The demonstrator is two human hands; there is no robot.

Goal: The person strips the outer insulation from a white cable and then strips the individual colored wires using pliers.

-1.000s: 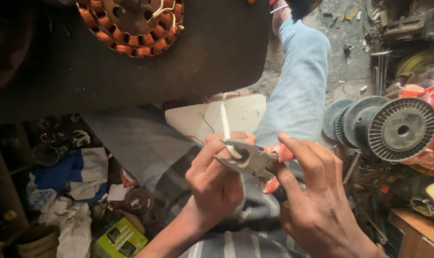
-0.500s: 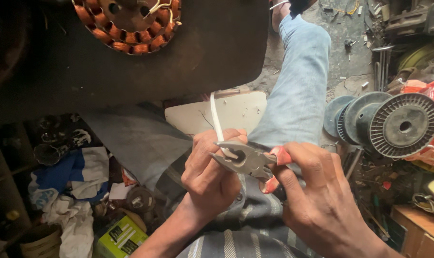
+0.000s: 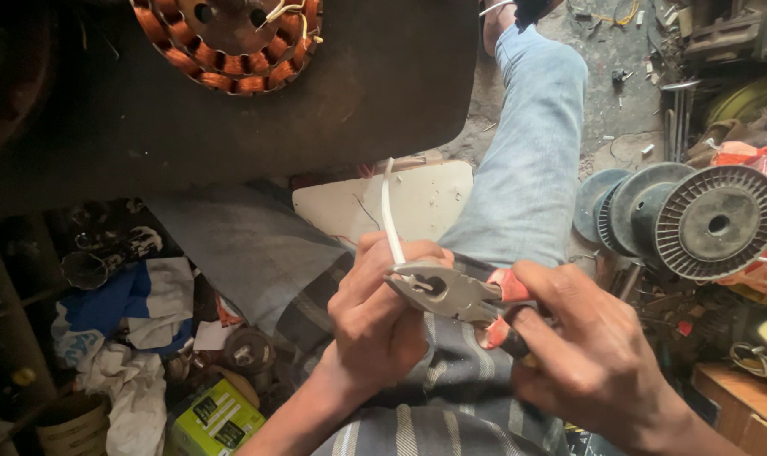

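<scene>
Left hand: the left hand (image 3: 375, 325) is curled shut around the lower end of a thin white plastic sleeve (image 3: 389, 215), pinching it between thumb and fingers just over the lap.
Right hand: the right hand (image 3: 598, 363) is wrapped closed around the red-coated handles of a pair of steel combination pliers (image 3: 451, 293); the handles look squeezed together, though blur leaves that a little uncertain.
Sleeve: it rises from the left fist and leans slightly left, its top end free in front of a pale cream flat panel (image 3: 417, 203). The plier nose meets the sleeve right at the left thumb.
Packages: a small green and yellow cardboard box (image 3: 217, 420) with dark printed patches lies bottom left, tilted, beside crumpled white and blue cloth rags (image 3: 138, 325). An orange-red plastic wrapper (image 3: 759, 156) sits at the right edge behind the grey ribbed wire spools (image 3: 712, 221).
Edges: a dark rounded worktop (image 3: 316, 118) fills the top, carrying a copper-wound stator ring (image 3: 223, 42); its curved rim overhangs the sleeve tip.
Open room: the pale panel and grey cloth around the hands leave some space; a leg in light blue jeans (image 3: 535, 160) bounds it on the right, spools just beyond.
</scene>
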